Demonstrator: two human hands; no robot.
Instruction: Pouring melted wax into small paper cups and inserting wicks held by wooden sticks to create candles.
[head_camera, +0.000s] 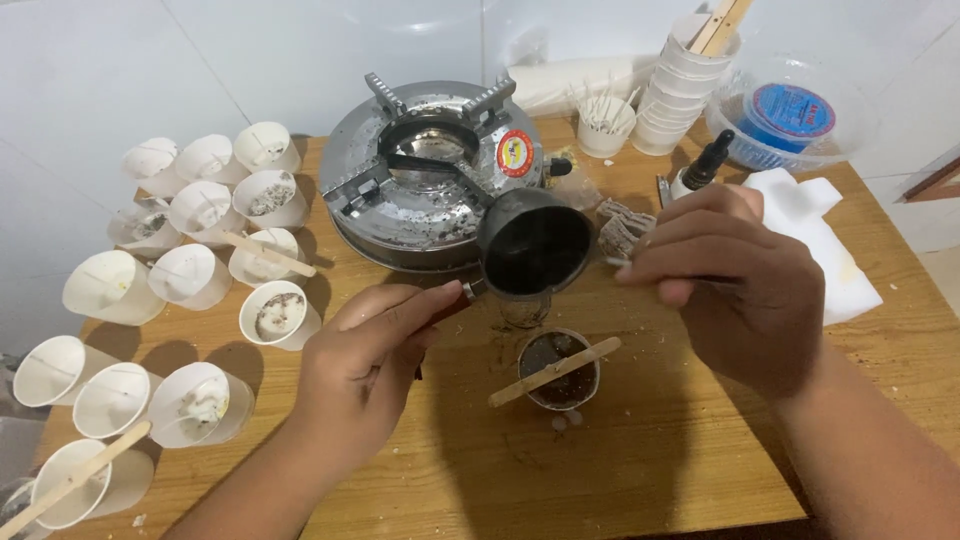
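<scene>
Both forearms came in from the bottom edge, over the wooden desk (620, 470). Left hand (375, 365) was closed around the handle of a small dark pot (535, 243), which was tipped on its side with its mouth toward the camera, held just above a small paper cup (558, 370). That cup sat on the desk between the hands — dark inside, with a flat wooden stick (555, 372) laid across its rim. Right hand (735, 275) hovered beside the pot, fingers pinched narrow on a thin pale stick (612, 261); what lay deeper in the palm could not be told.

Behind the pot stood a round metal gas burner (430, 180), speckled with dark bits. Left of it, many white paper cups (190, 275) were clustered on the desk — some upright, some tilted, a few bearing wooden sticks. At the far right edge: a stack of white cups (680, 95), a small cup of thin sticks (605, 125), a dark dropper bottle (700, 170), a clear tub with a blue lid (790, 120) and a folded white cloth (825, 245).
</scene>
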